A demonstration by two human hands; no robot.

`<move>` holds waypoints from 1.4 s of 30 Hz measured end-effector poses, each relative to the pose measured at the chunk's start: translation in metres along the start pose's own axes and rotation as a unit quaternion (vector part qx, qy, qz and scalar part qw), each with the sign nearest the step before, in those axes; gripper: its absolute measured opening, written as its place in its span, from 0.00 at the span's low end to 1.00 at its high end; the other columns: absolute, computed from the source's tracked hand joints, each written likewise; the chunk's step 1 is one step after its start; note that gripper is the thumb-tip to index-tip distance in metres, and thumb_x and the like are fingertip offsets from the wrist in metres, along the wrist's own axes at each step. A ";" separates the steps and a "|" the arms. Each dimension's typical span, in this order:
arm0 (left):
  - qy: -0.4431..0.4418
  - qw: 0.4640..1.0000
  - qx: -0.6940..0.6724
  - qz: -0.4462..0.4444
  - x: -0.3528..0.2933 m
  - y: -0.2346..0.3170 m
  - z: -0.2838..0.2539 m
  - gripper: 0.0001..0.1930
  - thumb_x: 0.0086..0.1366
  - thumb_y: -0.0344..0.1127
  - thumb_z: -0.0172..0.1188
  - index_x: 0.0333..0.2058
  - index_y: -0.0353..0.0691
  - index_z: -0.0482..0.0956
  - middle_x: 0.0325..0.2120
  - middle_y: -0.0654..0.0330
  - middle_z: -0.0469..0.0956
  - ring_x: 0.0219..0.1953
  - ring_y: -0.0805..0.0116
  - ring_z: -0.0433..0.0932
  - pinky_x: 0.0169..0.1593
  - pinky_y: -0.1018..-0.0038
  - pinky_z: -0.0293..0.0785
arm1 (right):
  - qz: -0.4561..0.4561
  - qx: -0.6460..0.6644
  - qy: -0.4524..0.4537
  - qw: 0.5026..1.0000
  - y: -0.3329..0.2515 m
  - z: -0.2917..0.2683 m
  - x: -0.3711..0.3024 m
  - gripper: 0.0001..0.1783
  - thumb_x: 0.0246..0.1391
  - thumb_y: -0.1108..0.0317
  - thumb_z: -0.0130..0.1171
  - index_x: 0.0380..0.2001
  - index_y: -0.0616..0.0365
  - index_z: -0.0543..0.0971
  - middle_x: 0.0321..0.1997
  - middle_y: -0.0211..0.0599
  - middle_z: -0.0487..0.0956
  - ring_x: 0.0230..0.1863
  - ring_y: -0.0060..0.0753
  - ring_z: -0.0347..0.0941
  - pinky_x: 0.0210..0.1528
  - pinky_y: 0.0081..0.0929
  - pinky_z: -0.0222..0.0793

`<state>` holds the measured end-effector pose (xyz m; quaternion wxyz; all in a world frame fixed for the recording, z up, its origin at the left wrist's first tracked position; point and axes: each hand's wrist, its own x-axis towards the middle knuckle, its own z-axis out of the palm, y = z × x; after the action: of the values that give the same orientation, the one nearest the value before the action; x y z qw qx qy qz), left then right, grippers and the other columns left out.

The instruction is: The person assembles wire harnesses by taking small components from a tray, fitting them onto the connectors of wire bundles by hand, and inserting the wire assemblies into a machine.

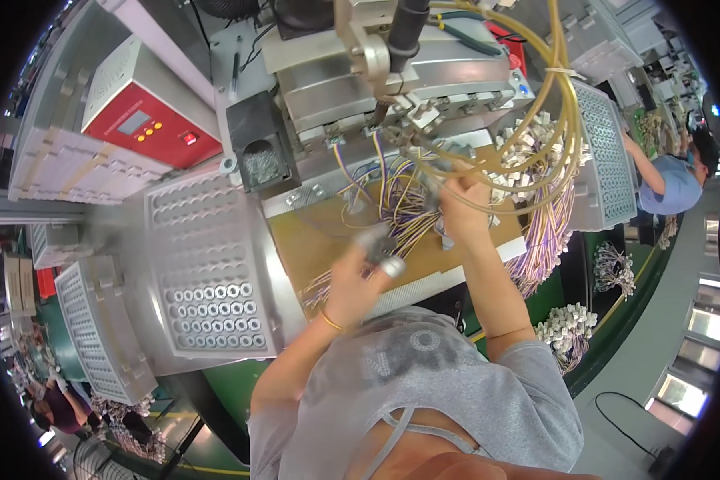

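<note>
My left hand (356,282) is over the front of the brown work board (316,252), blurred by motion. Grey covers sit on its fingertips, and whether it holds anything cannot be made out. Near the board's right side, my right hand (466,204) has its fingers bent and closed at a bundle of yellow, purple and white wires (408,210). Yellow hoses (566,120) partly hide those fingertips, so what they grip is unclear. Beyond the hands, two wires with white connectors (336,142) reach the front of a metal machine (320,84).
A tray with rows of round metal parts (216,316) lies left. Behind it stand a black bin of small parts (262,164) and a red control box (148,124). Wires with white connectors (540,216) are heaped at right. A co-worker (668,180) works at far right.
</note>
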<state>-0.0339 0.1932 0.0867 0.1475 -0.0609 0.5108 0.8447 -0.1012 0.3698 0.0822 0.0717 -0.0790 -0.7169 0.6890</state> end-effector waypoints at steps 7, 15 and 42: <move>-0.069 0.773 0.572 0.266 0.005 -0.035 -0.010 0.13 0.45 0.22 0.56 0.33 0.33 0.75 0.22 0.55 0.72 0.20 0.70 0.69 0.25 0.80 0.66 | -0.002 0.208 0.118 0.971 -0.002 -0.011 0.045 0.01 0.46 0.73 0.48 0.25 0.59 0.69 0.17 0.27 0.68 0.11 0.17 0.60 0.10 0.17 0.57; -0.154 0.933 0.323 -0.021 -0.003 -0.014 -0.034 0.10 0.54 0.23 0.53 0.36 0.36 0.76 0.25 0.68 0.76 0.28 0.85 0.70 0.28 0.85 0.68 | 0.111 0.217 0.186 0.952 -0.011 0.008 0.057 0.03 0.45 0.75 0.45 0.24 0.63 0.69 0.19 0.34 0.71 0.15 0.27 0.70 0.12 0.20 0.64; 0.552 0.312 0.767 -0.101 -0.102 0.004 -0.384 0.19 0.55 0.50 0.47 0.36 0.45 0.77 0.38 0.49 0.72 0.43 0.52 0.69 0.45 0.58 0.63 | -0.406 -0.176 -0.287 0.850 -0.035 0.048 -0.048 0.14 0.32 0.83 0.55 0.30 0.66 0.75 0.20 0.40 0.69 0.20 0.40 0.65 0.23 0.30 0.62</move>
<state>0.0427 -0.1659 -0.0646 -0.1040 -0.4231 0.8826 -0.1765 -0.0651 0.3113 0.1160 0.1211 0.4091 -0.7829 0.4528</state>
